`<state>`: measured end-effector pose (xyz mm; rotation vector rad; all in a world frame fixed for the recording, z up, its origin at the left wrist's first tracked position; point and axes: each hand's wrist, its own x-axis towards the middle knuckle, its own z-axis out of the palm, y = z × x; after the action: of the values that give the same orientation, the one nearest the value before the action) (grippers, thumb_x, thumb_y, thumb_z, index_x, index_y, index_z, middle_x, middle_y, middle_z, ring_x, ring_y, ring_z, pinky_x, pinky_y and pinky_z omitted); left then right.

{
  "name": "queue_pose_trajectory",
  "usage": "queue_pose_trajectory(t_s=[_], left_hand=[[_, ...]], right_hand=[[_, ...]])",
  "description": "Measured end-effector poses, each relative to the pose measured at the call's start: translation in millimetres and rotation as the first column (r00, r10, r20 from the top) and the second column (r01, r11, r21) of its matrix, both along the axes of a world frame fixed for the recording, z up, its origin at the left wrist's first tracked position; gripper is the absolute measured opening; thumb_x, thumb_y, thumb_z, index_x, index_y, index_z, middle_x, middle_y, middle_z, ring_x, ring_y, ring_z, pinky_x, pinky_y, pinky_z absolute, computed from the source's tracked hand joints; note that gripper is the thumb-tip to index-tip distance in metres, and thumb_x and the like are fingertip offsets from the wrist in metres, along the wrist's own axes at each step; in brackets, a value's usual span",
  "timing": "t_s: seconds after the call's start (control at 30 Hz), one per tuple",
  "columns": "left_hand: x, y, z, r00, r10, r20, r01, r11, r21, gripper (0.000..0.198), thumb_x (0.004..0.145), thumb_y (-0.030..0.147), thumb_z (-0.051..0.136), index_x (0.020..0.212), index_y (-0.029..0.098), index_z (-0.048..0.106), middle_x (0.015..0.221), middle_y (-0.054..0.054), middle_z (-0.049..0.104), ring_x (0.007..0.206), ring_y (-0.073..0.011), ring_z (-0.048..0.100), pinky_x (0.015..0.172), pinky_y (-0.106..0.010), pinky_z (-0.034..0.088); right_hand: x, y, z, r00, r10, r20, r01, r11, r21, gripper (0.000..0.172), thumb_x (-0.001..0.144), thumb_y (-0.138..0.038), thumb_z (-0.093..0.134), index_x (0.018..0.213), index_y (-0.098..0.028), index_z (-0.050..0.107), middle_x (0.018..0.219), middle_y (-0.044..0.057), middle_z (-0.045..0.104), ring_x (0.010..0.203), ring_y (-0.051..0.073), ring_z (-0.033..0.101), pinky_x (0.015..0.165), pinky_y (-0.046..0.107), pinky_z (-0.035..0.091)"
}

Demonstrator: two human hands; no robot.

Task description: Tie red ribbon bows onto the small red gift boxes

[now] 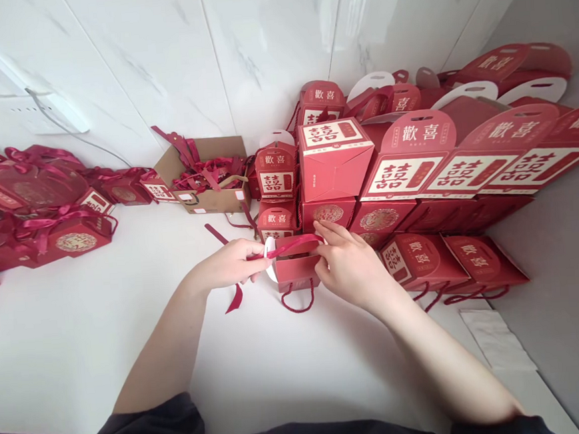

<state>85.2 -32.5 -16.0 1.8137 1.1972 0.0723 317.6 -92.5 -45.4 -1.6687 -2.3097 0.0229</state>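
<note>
In front of me a small red gift box (298, 270) stands on the white table, its top flaps raised and a dark red cord handle hanging at the near side. A dark red ribbon (296, 244) runs across the box top between my hands. My left hand (233, 263) pinches the ribbon at the box's white-backed left flap (271, 258); a loose ribbon end hangs below it. On the other side, my right hand (348, 262) has its fingers at the right flap and the ribbon's other end. That flap is mostly covered by my fingers.
A cardboard carton (212, 197) of loose red ribbons stands near the wall. Stacked red gift boxes (410, 157) fill the right side, close behind my right hand. Ribbon-tied boxes (38, 203) are piled at the left. White tissues (497, 338) lie at the right edge.
</note>
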Motion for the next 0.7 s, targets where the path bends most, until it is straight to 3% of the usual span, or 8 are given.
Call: queue_pose_trajectory(t_s=[0.23,0.4,0.53,0.63,0.7], left_hand=[[3,-1,-2.2,1.000,-0.018,0.007,0.018,1.000,-0.019,0.030,0.085,0.045,0.055,0.072,0.017,0.055,0.062,0.000,0.057,0.049,-0.0103,0.049,0.048,-0.022,0.036],[5,-1,-3.3,0.999,-0.025,0.023,0.026,1.000,-0.018,0.037,0.087,0.049,0.054,0.068,0.017,0.049,0.063,0.000,0.059,0.049,-0.0092,0.049,0.049,-0.022,0.038],[7,0,-5.1,0.998,-0.026,0.053,0.029,0.998,-0.051,0.041,0.087,0.055,0.053,0.071,0.017,0.049,0.063,0.000,0.059,0.049,-0.0093,0.050,0.049,-0.022,0.039],[6,2,-7.7,0.991,0.002,0.132,0.008,0.997,-0.077,0.045,0.090,0.059,0.046,0.073,0.018,0.049,0.062,0.001,0.057,0.048,-0.0087,0.048,0.049,-0.022,0.038],[5,4,-9.4,0.982,0.031,0.184,-0.013,0.995,-0.095,0.046,0.092,0.058,0.043,0.072,0.017,0.049,0.062,0.001,0.057,0.048,-0.0083,0.046,0.049,-0.022,0.038]], right_hand=[[10,-1,0.0,0.994,-0.057,0.091,0.049,0.995,0.084,0.025,0.091,-0.024,0.052,0.098,-0.012,0.073,0.135,0.018,0.059,0.123,0.034,0.053,0.089,0.047,0.053],[-1,4,-5.7,0.991,0.070,0.115,-0.088,0.983,0.163,0.019,0.085,-0.020,0.063,0.101,-0.012,0.071,0.149,0.020,0.043,0.136,0.035,0.042,0.104,0.051,0.043],[-15,3,-14.1,0.982,0.149,0.118,-0.156,0.986,0.059,0.017,0.087,-0.011,0.056,0.089,-0.011,0.073,0.153,0.022,0.035,0.141,0.037,0.035,0.113,0.056,0.030],[-9,1,-5.9,0.973,0.231,-0.008,-0.231,0.973,0.003,0.018,0.089,-0.014,0.055,0.089,-0.015,0.072,0.153,0.017,0.038,0.142,0.035,0.033,0.113,0.058,0.028],[5,1,5.6,0.945,0.261,-0.198,-0.269,0.963,-0.014,0.018,0.093,-0.025,0.054,0.102,-0.020,0.068,0.147,0.013,0.046,0.136,0.030,0.043,0.107,0.050,0.038]])
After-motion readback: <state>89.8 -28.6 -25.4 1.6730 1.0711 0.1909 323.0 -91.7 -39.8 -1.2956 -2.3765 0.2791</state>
